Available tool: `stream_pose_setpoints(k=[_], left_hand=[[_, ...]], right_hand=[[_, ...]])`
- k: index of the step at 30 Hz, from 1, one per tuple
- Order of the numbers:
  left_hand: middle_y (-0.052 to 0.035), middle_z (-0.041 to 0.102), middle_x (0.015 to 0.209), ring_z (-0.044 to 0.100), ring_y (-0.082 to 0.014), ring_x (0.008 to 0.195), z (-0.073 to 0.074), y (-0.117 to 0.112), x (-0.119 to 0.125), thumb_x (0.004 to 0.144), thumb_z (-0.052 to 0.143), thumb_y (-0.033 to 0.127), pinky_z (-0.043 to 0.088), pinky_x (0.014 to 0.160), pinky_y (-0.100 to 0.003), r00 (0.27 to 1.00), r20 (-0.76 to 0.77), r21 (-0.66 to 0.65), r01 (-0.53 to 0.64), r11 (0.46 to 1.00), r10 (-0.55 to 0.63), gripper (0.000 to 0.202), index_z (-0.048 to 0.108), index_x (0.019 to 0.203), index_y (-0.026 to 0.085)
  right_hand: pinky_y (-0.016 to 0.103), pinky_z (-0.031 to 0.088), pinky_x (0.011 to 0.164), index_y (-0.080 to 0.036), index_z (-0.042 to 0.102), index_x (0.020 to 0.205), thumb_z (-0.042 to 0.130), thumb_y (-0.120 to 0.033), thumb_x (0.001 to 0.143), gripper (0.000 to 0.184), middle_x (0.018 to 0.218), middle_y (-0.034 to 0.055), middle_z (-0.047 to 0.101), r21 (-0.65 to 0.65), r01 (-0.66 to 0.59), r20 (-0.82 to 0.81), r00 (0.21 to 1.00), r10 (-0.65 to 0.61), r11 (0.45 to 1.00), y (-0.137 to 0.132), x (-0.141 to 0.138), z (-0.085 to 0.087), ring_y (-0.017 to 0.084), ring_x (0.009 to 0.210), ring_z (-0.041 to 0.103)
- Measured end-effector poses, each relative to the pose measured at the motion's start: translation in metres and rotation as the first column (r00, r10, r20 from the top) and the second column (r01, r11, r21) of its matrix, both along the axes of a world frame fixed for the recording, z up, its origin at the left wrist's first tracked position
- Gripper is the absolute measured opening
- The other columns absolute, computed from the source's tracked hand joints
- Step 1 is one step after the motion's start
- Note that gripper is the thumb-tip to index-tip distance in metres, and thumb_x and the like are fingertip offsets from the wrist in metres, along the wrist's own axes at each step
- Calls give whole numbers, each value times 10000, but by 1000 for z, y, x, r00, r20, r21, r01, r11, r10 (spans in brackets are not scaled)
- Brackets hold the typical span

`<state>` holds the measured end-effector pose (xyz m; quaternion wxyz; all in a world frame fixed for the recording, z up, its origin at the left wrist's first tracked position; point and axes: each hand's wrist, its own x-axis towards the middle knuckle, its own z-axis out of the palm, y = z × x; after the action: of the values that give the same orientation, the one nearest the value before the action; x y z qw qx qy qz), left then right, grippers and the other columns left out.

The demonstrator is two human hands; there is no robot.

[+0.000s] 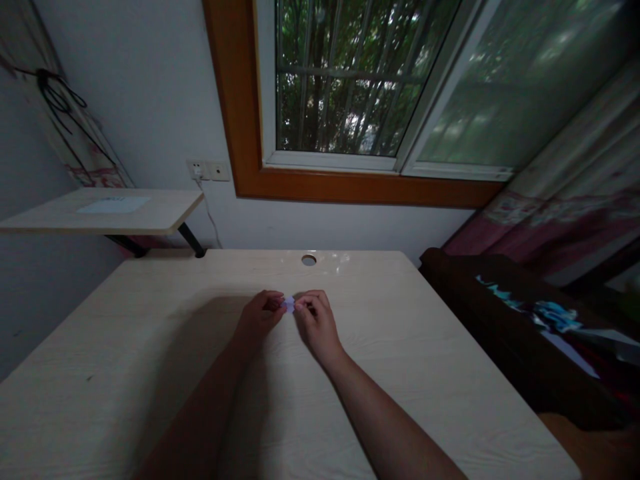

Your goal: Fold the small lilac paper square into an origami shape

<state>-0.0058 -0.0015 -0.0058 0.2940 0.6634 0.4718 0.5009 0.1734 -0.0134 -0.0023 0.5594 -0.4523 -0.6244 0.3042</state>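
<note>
A small, pale lilac piece that looks like folded paper [289, 305] is held between my two hands, over the far middle part of the desk [400, 373]. My left hand [259, 317] pinches its left side between thumb and fingers. On the opposite side, the fingertips of my right hand [316, 321] close on its right edge. The fingers cover part of the piece, and its exact shape is too small to make out. Both forearms reach in from the bottom of the view.
Behind my hands is a round cable hole [309, 260] in the desk. A raised shelf [165, 213] at the left carries a white sheet [114, 205]. To the right stands dark brown furniture [480, 320] with blue-and-white items [555, 316] on it. A window [350, 87] faces me.
</note>
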Motion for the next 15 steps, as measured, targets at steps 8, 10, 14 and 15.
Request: stream_pose_setpoints(k=[8,10,14,15], left_hand=[[-21,732,872,706,-156,741,5,-2,1,748,738,238,601,754,-314,1000,14,-30,1,1000,0,301,655,1036,214],[-19,733,869,709,-155,744,4,-2,1,765,733,252,602,754,-311,1000,28,-32,-9,999,10,297,652,1049,212],[-21,734,879,713,-157,753,-2,1,0,776,732,264,604,744,-306,998,66,-22,-12,1000,14,283,654,1043,212],[-23,736,889,714,-157,762,-3,1,0,782,728,263,605,751,-307,997,70,-21,-10,1000,11,278,654,1045,213]], right_hand=[[356,502,861,-234,694,878,631,-256,906,72,1001,63,634,-13,8,-52,999,-9,1000,1,0,-1,213,984,602],[357,504,863,-233,697,878,634,-262,906,75,1010,66,646,-20,-3,-56,998,2,1000,1,0,-1,213,989,610],[358,508,857,-237,700,882,638,-272,907,75,1029,71,666,-16,-16,-73,997,15,1000,1,-1,-2,217,995,622],[359,508,856,-239,699,882,638,-271,907,74,1028,70,670,-15,-20,-76,997,18,1000,1,-1,-2,217,991,625]])
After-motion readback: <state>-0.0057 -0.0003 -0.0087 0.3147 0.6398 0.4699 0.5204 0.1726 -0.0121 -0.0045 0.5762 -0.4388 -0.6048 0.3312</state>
